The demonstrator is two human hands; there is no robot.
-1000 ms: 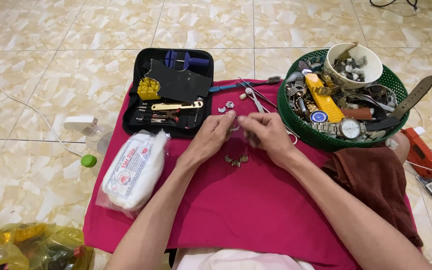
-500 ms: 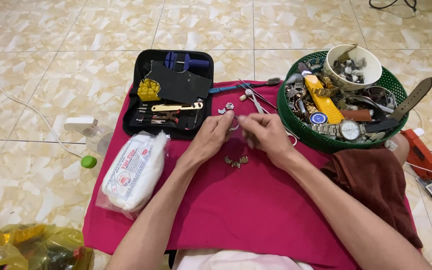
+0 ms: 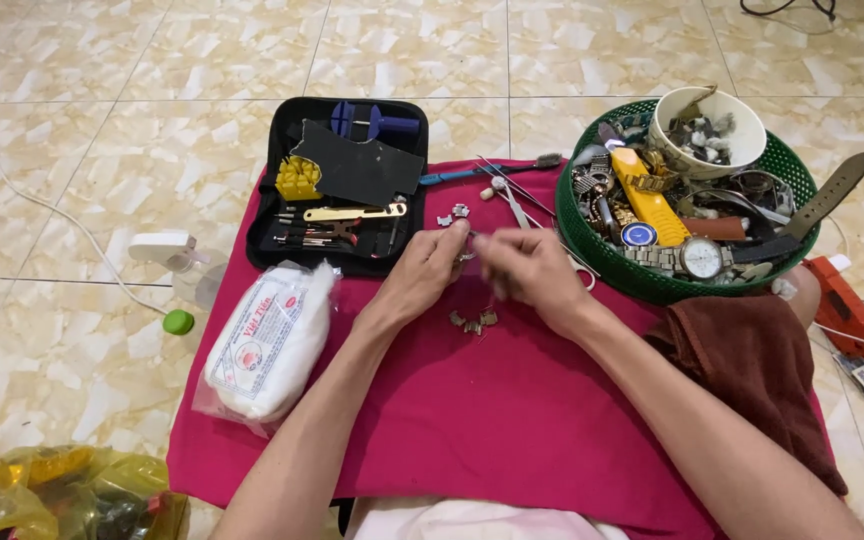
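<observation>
My left hand (image 3: 430, 268) and my right hand (image 3: 530, 270) meet over a magenta cloth (image 3: 492, 400), fingertips pinched together on a small metal watch part (image 3: 467, 253) that is mostly hidden between them. A short piece of metal watch band links (image 3: 474, 320) lies on the cloth just below my hands. A few loose small metal pieces (image 3: 454, 214) lie on the cloth just beyond my fingers.
An open black tool case (image 3: 342, 190) lies at the back left. A green basket (image 3: 672, 285) full of watches, straps and a white bowl (image 3: 707, 130) stands at the right. A bag of white cotton (image 3: 267, 340) lies left, a brown cloth (image 3: 752, 370) right, tweezers and a blue-handled tool (image 3: 472, 172) behind.
Both hands stay pinched together over the cloth; they have shifted slightly away from me, uncovering the band links beneath them.
</observation>
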